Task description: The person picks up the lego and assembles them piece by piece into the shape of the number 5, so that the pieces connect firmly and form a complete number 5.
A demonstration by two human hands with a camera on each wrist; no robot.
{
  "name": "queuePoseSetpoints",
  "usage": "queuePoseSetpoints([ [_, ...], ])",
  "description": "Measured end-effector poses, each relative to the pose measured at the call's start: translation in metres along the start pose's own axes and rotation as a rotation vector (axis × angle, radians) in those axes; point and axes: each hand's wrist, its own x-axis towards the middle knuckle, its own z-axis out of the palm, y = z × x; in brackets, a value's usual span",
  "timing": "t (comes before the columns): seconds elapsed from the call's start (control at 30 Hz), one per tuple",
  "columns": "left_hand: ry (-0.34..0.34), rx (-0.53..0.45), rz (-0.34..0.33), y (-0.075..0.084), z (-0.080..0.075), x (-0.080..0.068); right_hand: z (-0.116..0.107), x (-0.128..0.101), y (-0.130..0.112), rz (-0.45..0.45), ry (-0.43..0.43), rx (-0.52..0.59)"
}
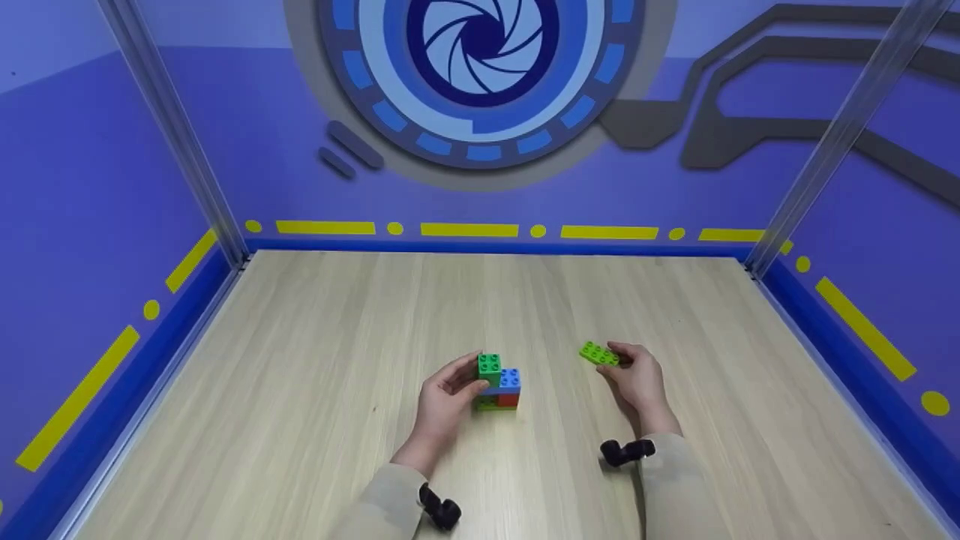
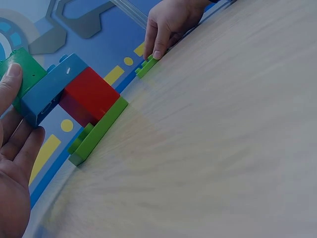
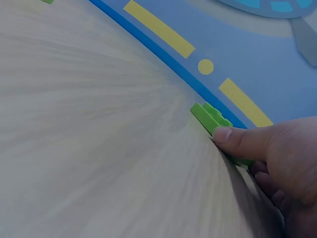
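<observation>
A small brick stack (image 1: 498, 384) stands on the wooden table (image 1: 315, 390): a green brick on top, a blue one beneath, red and light green at the base. My left hand (image 1: 444, 397) grips the stack from its left side, fingers on the green and blue bricks (image 2: 34, 84). To the right, my right hand (image 1: 637, 375) pinches a flat light-green brick (image 1: 598, 353) at table level; the thumb lies on that flat light-green brick (image 3: 213, 119) in the right wrist view. The right hand (image 2: 166, 25) and the flat brick (image 2: 146, 66) also appear in the left wrist view.
Blue walls with yellow dashes enclose the table on three sides. Two metal posts (image 1: 172, 127) stand at the back corners. Bare wood stretches behind and to the left of the stack.
</observation>
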Motion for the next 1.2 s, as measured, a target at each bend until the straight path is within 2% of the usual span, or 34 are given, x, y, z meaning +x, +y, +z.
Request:
queuePoseSetpoints([
  [0.37,-0.004,0.003,0.007,0.000,-0.001,-0.001,0.004,0.000,-0.006,-0.052,-0.050,0.075],
  [1.03,-0.007,-0.027,0.022,0.000,0.000,0.000,0.013,-0.007,-0.034,-0.036,-0.161,0.346],
  [1.2,-0.005,-0.022,0.017,-0.001,0.000,0.000,0.016,-0.011,-0.043,-0.046,-0.183,0.360],
])
